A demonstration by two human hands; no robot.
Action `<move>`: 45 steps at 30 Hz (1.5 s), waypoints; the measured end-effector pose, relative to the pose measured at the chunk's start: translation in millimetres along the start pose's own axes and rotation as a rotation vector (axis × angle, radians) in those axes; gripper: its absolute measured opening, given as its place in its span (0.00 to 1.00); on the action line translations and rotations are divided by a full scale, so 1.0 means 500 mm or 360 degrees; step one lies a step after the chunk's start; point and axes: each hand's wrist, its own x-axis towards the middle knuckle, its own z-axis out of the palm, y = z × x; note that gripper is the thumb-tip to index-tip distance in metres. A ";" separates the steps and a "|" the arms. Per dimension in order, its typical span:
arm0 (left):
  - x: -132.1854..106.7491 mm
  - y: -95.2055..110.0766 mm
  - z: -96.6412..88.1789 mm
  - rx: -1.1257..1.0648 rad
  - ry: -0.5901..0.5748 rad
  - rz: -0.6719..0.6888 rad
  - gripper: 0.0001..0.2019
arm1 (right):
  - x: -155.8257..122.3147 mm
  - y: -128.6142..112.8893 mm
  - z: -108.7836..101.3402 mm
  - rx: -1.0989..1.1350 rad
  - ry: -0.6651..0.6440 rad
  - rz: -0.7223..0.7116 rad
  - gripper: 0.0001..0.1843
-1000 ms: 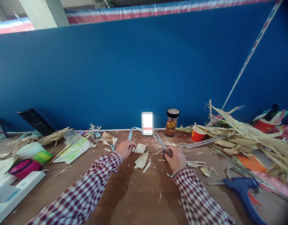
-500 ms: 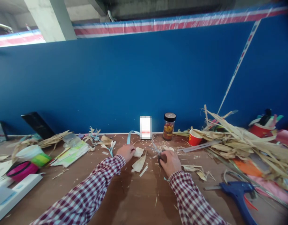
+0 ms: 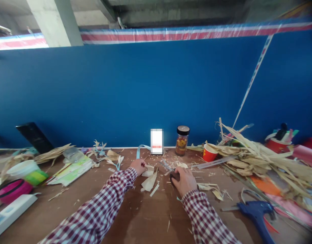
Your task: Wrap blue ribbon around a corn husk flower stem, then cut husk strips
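Note:
My right hand is closed round the dark handles of a pair of scissors. Their blades point up and to the left, over the scraps. Across from it, my left hand has its fingers curled together beside a pale strip of dried corn husk; whatever the fingertips pinch is hidden. A wider piece of husk lies on the table between the hands, with a narrow cut strip at its side. Behind my left hand a light blue ribbon curves up.
A jar with a black lid and a red paper cup stand at the back. Heaped corn husks and a blue glue gun lie right. A power strip and a pink pouch are left.
The scissors' blades now show more plainly in front of my right hand. My left hand has barely moved, and the husk strip near it sits slightly lower. The camera view has tilted a little.

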 end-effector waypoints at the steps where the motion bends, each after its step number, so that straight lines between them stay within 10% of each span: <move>1: -0.002 0.001 -0.002 -0.0071 0.0022 0.0000 0.16 | -0.001 -0.001 -0.002 0.0009 -0.0013 0.0009 0.07; 24: -0.197 -0.001 0.044 -0.1335 0.0349 0.0202 0.13 | 0.016 0.042 0.005 0.0601 -0.0255 0.0194 0.03; 29: -0.222 0.003 0.050 -0.1375 0.0372 0.0243 0.14 | 0.004 -0.018 -0.019 0.0840 -0.0185 0.0222 0.12; 35: -0.241 0.020 0.061 -0.1314 0.0365 0.0347 0.12 | -0.048 -0.131 -0.022 0.1393 -0.0817 0.0221 0.20; 45: -0.265 0.009 0.060 -0.1491 0.0372 0.0097 0.12 | -0.082 -0.165 0.010 0.1904 -0.0813 0.0584 0.17</move>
